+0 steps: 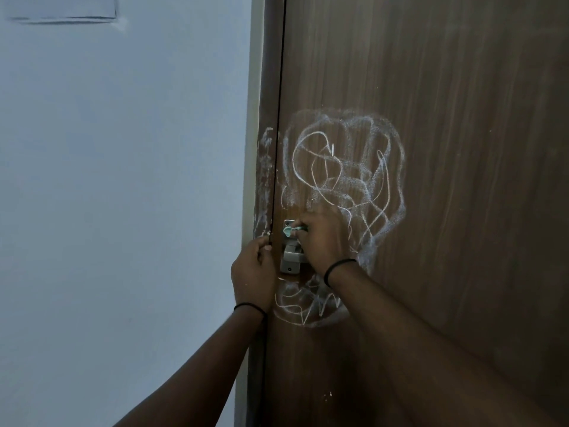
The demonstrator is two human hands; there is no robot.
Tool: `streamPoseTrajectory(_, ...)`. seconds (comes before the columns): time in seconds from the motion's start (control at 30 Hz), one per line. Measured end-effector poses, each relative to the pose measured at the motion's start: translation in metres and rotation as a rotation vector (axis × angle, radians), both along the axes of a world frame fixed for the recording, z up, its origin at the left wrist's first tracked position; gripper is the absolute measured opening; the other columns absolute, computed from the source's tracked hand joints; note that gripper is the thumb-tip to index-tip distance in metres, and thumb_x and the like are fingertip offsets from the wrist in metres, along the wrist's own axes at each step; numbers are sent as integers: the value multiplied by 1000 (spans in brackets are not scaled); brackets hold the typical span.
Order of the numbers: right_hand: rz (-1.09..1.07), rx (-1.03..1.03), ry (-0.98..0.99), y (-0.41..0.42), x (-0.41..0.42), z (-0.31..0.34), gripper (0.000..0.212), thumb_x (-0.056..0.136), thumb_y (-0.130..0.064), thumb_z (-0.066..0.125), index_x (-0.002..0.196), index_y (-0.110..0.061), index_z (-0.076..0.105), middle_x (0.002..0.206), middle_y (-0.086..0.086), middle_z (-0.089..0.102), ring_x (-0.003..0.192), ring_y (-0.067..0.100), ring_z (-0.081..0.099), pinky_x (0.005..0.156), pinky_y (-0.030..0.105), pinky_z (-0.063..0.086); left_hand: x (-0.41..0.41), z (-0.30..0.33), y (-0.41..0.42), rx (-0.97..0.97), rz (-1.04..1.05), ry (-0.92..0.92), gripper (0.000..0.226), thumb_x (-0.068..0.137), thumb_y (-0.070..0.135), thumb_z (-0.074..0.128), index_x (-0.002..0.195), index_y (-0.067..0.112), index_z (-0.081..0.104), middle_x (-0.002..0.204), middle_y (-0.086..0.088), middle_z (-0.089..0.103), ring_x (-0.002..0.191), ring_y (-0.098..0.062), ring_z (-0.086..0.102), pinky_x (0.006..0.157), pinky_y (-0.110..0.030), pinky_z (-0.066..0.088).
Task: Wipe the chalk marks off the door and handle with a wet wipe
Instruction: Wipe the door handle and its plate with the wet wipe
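wall [123, 180]: pale blue-grey, plain, left of scene | door frame [253, 103]: light strip, vertical, right of wall | panel outline [61, 16]: rectangular, far upper left on wall

Both hands [289, 251] raised, fingers curled

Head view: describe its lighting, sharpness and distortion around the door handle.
Head view: dim, bluish, even light with no glare; white chalk scribbles stand out crisply on the brown wooden door; the metal door handle is dark and half hidden behind the right hand; the green wet wipe looks slightly soft; the door edge bows from wide-angle distortion.
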State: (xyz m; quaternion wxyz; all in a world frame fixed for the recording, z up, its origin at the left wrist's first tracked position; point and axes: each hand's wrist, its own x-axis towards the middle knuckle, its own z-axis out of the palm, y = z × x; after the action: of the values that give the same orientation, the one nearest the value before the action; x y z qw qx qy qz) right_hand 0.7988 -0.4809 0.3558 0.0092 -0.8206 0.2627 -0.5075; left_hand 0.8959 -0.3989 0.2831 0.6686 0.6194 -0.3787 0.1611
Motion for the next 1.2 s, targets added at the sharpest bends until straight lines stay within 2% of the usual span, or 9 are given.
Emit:
streamPoseTrajectory(0.13, 32, 57, 89, -3, 11, -6, 14, 88, -8, 67, 92, -16, 78, 95, -1, 61, 74, 6, 50, 69, 23, 46, 5, 1, -11, 11, -16, -18, 26, 98, 16, 52, 117, 17, 70, 112, 2, 71, 99, -7, 60, 83, -12, 41)
streamPoseTrajectory(0.3, 54, 54, 168, -3, 13, -10, 21, 82, 1, 64, 80, -17, 76, 101, 1, 62, 84, 16, 60, 74, 30, 51, 8, -5, -22, 13, -31, -32, 24, 97, 18, 55, 115, 22, 70, 106, 11, 69, 92, 6, 57, 74, 3, 35)
streamPoseTrajectory(0.47, 62, -252, 281, 2, 27, 2, 17, 79, 2, 60, 85, -7, 74, 96, 9, 62, 91, 26, 58, 75, 40, 51, 8, -7, -27, -46, -44, 38, 25, 98, 15, 52, 111, 24, 71, 95, 19, 61, 87, 26, 50, 70, 7, 33)
streamPoseTrajectory(0.6, -6, -344, 307, -3, 34, 13, 14, 85, -6, 61, 92, -10, 72, 98, 6, 61, 92, 24, 58, 72, 38, 52, 8, 1, -28, -56, -45, 48, 25, 99, 17, 50, 113, 22, 70, 98, 16, 64, 87, 11, 57, 72, 6, 35)
streamPoseTrajectory(0.73, -41, -239, 58, -10, 25, 8, 19, 84, 2, 59, 88, -12, 71, 92, 3, 65, 79, 21, 60, 56, 25, 37, 10, 6, -27, -72, -21, 31, 25, 98, 16, 52, 114, 20, 70, 104, 11, 67, 94, -2, 58, 76, 5, 37)
streamPoseTrajectory(0.9, -54, -2, -150, -14, 20, 1, 22, 88, 0, 55, 92, -17, 69, 93, 2, 67, 75, 20, 63, 66, 36, 55, 6, 2, -26, -50, -25, 76, 24, 98, 16, 53, 115, 16, 71, 110, 4, 71, 99, -4, 59, 77, 3, 35)
streamPoseTrajectory(1.0, -53, 134, -196, -14, 16, -8, 13, 91, -4, 53, 87, -14, 61, 85, 5, 67, 73, 20, 63, 57, 34, 53, 3, -3, -24, -32, -38, 108, 24, 98, 16, 53, 115, 17, 70, 111, 5, 70, 97, -2, 57, 75, 4, 32)
streamPoseTrajectory(1.07, -80, 189, -100, -15, 10, -18, 9, 91, -7, 56, 85, -13, 58, 85, 5, 64, 77, 22, 63, 56, 28, 49, 0, -6, -23, -22, -39, 128, 25, 98, 17, 53, 117, 17, 69, 113, 4, 69, 98, -2, 56, 76, 2, 31)
streamPoseTrajectory(1.2, -178, 349, 216, -18, 0, -5, 16, 90, -13, 56, 84, -19, 69, 90, 5, 70, 79, 23, 62, 67, 32, 52, -2, -8, -21, -18, -49, 149, 25, 98, 17, 52, 118, 17, 68, 114, 0, 69, 99, -7, 58, 79, -7, 37)
